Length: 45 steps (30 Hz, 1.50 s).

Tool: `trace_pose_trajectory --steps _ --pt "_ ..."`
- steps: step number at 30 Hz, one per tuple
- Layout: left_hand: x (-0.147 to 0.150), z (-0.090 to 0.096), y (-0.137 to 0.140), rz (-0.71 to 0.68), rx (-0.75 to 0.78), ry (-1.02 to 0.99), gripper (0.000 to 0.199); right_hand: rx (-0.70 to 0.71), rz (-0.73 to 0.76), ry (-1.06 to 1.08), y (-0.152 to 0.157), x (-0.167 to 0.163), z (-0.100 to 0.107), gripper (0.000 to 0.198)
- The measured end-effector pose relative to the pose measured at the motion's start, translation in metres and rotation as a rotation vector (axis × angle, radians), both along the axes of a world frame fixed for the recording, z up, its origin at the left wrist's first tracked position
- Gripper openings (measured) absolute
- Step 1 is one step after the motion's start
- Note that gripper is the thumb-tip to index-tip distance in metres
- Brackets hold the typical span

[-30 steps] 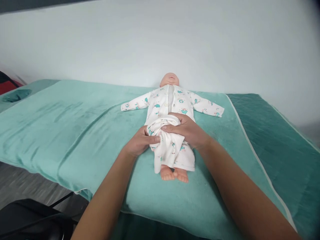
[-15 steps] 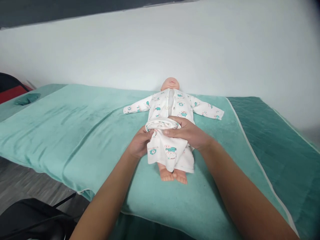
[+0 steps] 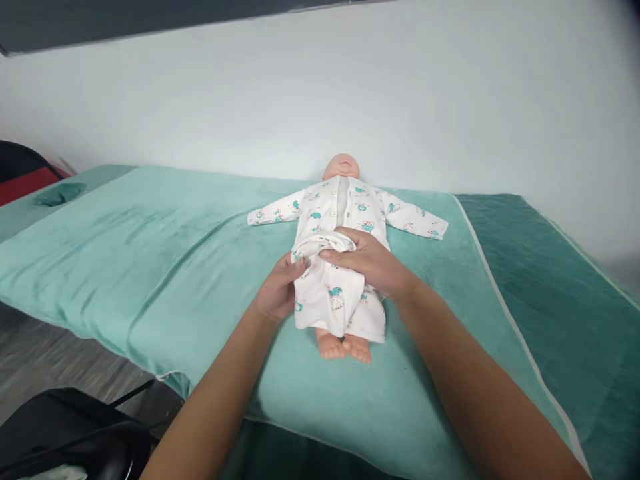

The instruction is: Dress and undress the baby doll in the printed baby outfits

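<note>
A baby doll [image 3: 344, 167] lies on its back, head toward the wall and bare feet [image 3: 345, 347] toward me. It wears a white printed jacket [image 3: 316, 207], its sleeves spread to both sides and its front slightly parted. White printed baby pants [image 3: 336, 303] cover its legs down to the ankles. My left hand [image 3: 281, 285] is closed on the left side of the pants' waist, thumb on top. My right hand [image 3: 373, 261] pinches the waistband's right part between thumb and fingers. The cloth bunches between both hands, and several fingertips are hidden beneath it.
A light green sheet [image 3: 150, 247] covers the padded table, with a hole [image 3: 61, 194] at its far left. Darker green cloth [image 3: 555, 287] lies at the right. The white wall [image 3: 280, 107] stands behind. A black chair [image 3: 70, 427] is at the lower left.
My right hand has shifted slightly left and up with the waistband. The pants' front has folded and drawn leftward. My left hand stays at about the same place.
</note>
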State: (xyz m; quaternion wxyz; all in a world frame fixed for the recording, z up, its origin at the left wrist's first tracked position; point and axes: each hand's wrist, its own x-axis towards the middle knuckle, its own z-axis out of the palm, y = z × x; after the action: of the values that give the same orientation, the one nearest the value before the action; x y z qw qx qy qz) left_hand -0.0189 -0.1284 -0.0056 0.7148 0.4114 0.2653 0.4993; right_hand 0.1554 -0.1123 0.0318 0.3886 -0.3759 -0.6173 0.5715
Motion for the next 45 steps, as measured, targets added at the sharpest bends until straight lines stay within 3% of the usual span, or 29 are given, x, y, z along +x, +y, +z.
trace_pose_trajectory --steps 6,12,20,27,31,34,39,45 --pt "0.016 0.019 -0.059 0.124 -0.053 0.103 0.026 0.109 0.151 -0.147 0.001 0.011 0.000 0.030" --pt "0.033 0.036 -0.111 0.293 -0.223 0.126 0.023 0.194 0.322 -0.340 -0.002 0.012 0.003 0.029" --pt "0.065 0.050 -0.147 0.449 -0.346 0.055 0.032 0.279 0.359 -0.472 -0.003 0.011 0.000 0.010" --pt "0.082 0.030 -0.169 0.539 -0.390 -0.027 0.040 0.287 0.387 -0.574 -0.004 0.014 -0.002 0.021" --pt "0.068 0.002 -0.175 0.576 -0.381 0.055 0.029 0.282 0.368 -0.648 -0.005 0.012 -0.002 0.025" --pt "0.050 -0.012 -0.174 0.577 -0.363 0.140 0.027 0.310 0.357 -0.707 -0.007 0.010 -0.001 0.017" --pt "0.027 -0.011 -0.161 0.535 -0.390 0.258 0.032 0.341 0.318 -0.774 -0.009 0.008 0.001 0.006" --pt "0.021 -0.012 -0.156 0.496 -0.322 0.459 0.033 0.379 0.270 -0.878 -0.011 0.008 0.001 0.004"
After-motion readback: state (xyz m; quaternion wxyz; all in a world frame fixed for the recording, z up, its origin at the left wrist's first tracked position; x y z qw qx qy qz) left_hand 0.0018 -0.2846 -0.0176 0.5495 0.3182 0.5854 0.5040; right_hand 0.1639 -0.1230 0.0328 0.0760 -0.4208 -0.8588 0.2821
